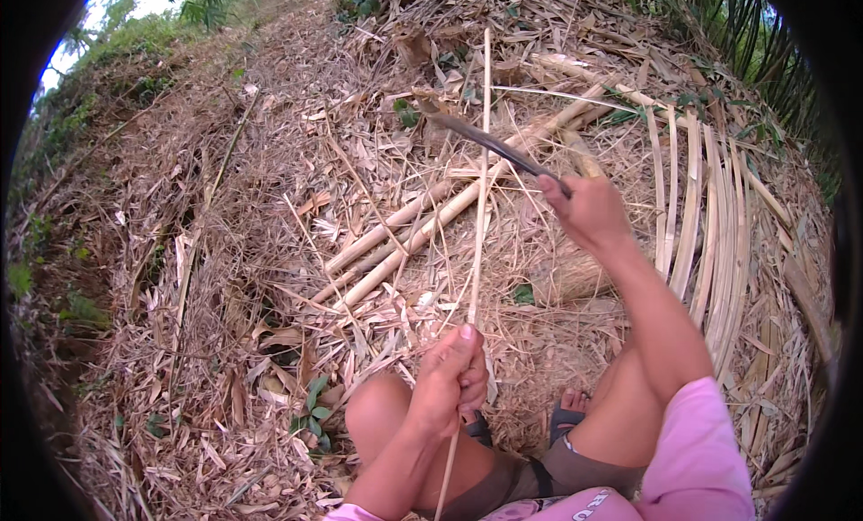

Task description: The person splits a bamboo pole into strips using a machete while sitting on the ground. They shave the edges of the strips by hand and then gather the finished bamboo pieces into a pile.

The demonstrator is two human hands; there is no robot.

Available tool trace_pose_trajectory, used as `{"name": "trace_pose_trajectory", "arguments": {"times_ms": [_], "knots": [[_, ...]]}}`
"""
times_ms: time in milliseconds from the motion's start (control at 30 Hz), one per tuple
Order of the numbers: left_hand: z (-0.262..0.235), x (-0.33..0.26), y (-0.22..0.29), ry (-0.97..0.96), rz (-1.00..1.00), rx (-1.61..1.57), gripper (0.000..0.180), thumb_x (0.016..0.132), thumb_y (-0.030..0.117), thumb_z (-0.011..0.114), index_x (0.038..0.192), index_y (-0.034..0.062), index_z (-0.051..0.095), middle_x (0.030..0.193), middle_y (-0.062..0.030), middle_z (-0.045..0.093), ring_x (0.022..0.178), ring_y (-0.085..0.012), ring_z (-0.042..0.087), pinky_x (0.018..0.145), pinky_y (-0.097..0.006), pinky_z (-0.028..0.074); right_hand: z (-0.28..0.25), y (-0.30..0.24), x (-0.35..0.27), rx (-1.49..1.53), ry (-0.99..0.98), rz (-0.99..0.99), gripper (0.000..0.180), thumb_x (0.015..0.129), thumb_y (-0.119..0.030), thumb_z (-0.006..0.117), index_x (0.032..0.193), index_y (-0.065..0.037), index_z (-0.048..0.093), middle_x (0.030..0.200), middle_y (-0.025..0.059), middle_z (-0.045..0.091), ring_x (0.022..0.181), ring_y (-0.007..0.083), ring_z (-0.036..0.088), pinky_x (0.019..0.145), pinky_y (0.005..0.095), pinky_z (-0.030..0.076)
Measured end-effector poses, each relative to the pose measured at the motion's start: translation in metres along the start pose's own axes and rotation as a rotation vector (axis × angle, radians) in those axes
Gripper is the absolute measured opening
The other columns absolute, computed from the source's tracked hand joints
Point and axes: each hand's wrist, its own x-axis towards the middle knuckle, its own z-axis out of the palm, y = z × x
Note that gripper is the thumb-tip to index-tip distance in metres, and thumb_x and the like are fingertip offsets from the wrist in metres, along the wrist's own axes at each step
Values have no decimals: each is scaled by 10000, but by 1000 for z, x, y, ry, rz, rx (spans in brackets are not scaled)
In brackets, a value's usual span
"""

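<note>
A long, thin bamboo strip runs away from me up the middle of the head view, close to straight. My left hand is closed round its lower part, and the strip's near end passes down over my left thigh. In my right hand, closed round its handle, is a long knife with a dark blade. The blade points to the upper left and crosses the strip well beyond my left hand. Whether blade and strip touch, I cannot tell. My right fingers hide most of the handle.
Several split bamboo strips lie side by side at the right. Bamboo poles lie slantwise ahead, near a short thick log. Dry leaves and husks cover the ground. My bent knees and sandalled feet are close below.
</note>
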Motion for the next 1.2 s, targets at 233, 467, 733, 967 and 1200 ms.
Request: {"name": "trace_pose_trajectory", "arguments": {"times_ms": [233, 467, 733, 967, 1200], "knots": [[-7, 10, 9, 15, 36, -51, 303, 1032, 375, 404, 882, 114, 444, 581, 45, 310, 405, -55, 242, 366, -214, 216, 20, -49, -59, -28, 88, -495, 745, 808, -800, 420, 564, -108, 549, 507, 60, 521, 440, 241, 558, 454, 400, 429], [3, 11, 4, 60, 37, -44, 266, 1027, 334, 446, 857, 131, 419, 591, 40, 305, 419, -56, 252, 377, -217, 224, 27, -51, -54, -76, 113, -557, 702, 746, -780, 539, 539, -109, 511, 506, 40, 526, 444, 224, 571, 427, 381, 387], [9, 7, -5, 84, 37, -7, 310, 1024, 377, 440, 832, 135, 410, 566, 45, 283, 402, -51, 219, 365, -221, 193, 23, -28, -30, -92, 195, -569, 728, 764, -804, 484, 560, -108, 542, 535, 46, 560, 457, 210, 580, 426, 358, 425], [5, 3, -7, 93, 58, 18, 291, 1031, 356, 420, 830, 146, 411, 563, 52, 277, 407, -50, 215, 364, -219, 175, 21, -48, -56, -102, 135, -688, 743, 776, -846, 403, 536, -158, 543, 501, -12, 545, 396, 171, 534, 385, 314, 323], [-1, -7, -6, 56, 13, 24, 323, 1028, 382, 415, 804, 151, 396, 557, 46, 273, 405, -52, 203, 352, -223, 177, 17, -37, -30, -28, 65, -487, 780, 808, -836, 357, 557, -126, 560, 514, 55, 575, 431, 196, 580, 422, 391, 442]]}}
